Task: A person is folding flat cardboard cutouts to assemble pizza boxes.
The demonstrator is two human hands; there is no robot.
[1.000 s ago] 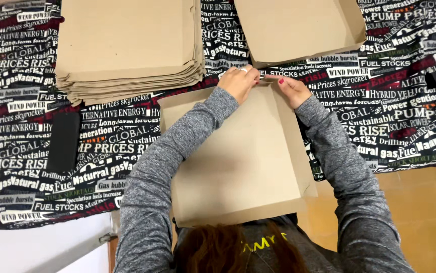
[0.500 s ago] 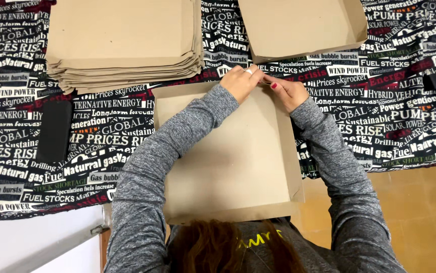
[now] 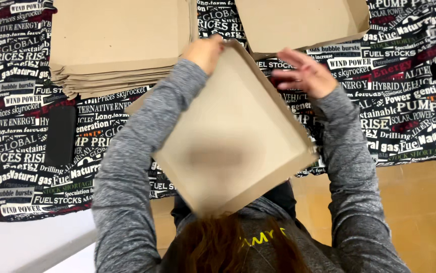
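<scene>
Left hand [image 3: 205,50]: closed on the far corner of the cardboard tray [image 3: 233,136], fingers wrapped over its rim.
Right hand [image 3: 304,73]: open, fingers spread, just beside the tray's right wall, not gripping it; slightly blurred.
Cardboard tray: shallow, brown, folded walls raised; held tilted and turned cornerwise above the near edge of the table [image 3: 420,116]. Contents: nothing visible inside.
Second tray [image 3: 299,23]: same kind, lying flat at the far right of the table, walls up, interior bare.
Flat cardboard stack [image 3: 119,45]: unfolded sheets piled at the far left of the table, well apart from the second tray.
Table cover: black cloth with white and red lettering.
Dark strip [image 3: 59,134]: lies on the cloth near the left edge.
</scene>
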